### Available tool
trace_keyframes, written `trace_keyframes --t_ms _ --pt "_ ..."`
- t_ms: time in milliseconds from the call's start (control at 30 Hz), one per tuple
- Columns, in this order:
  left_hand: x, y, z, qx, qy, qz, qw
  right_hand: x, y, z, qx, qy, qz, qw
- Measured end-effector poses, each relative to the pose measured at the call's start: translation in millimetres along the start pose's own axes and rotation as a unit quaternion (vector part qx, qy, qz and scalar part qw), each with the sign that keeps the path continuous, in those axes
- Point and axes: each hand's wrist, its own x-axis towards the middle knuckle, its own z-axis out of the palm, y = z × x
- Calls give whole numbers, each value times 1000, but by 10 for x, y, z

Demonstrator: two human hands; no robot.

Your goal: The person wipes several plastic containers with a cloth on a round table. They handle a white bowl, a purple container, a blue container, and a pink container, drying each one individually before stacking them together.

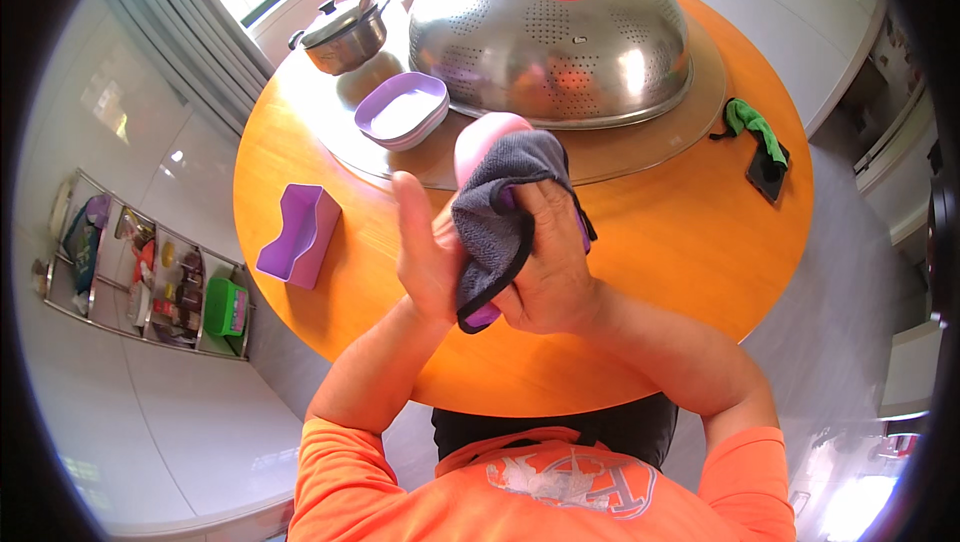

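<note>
Both my hands meet over the near half of the round table, around a smooth pink object [487, 138], perhaps a bowl or cup, mostly hidden by cloth. My left hand [429, 264] supports it from the left, its thumb raised and its fingers largely covered. My right hand [559, 264] grips a dark grey microfibre cloth [491, 223] with black edging and a purple underside, pressed against the pink object. Just beyond my hands sits a stack of oval purple and pink bowls [403, 111]. To the left stands a purple open-topped plastic holder [309, 234] with a wavy rim.
A large perforated steel dome cover [551, 39] rests on the turntable [660, 156]. Behind the bowls is a lidded saucepan [345, 43]. A green cloth [754, 126] lies partly over a dark phone-like slab [769, 173] near the right edge of the wooden table [675, 264].
</note>
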Motion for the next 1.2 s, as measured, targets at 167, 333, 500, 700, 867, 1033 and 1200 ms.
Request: trace_keyframes --t_ms 167,333,500,700,867,1033,1200 --pt "-86 -56 -82 262 -97 14 960 152 83 -146 26 19 19 999" --pt "-149 -192 -135 375 -187 -5 908 281 204 -198 210 70 93 971" --pt "-6 -300 -88 480 -232 103 840 43 286 -31 481 92 249 836" --pt "242 -200 -228 735 -199 222 608 -64 233 194 632 88 147 756" --pt "259 -107 -270 809 -149 201 532 -115 186 16 647 58 251 718" --pt "308 -44 -287 804 -107 230 538 -59 75 -144 446 25 271 853" --pt "314 -28 -547 708 -98 181 676 -177 -116 -57 514 -33 413 751"
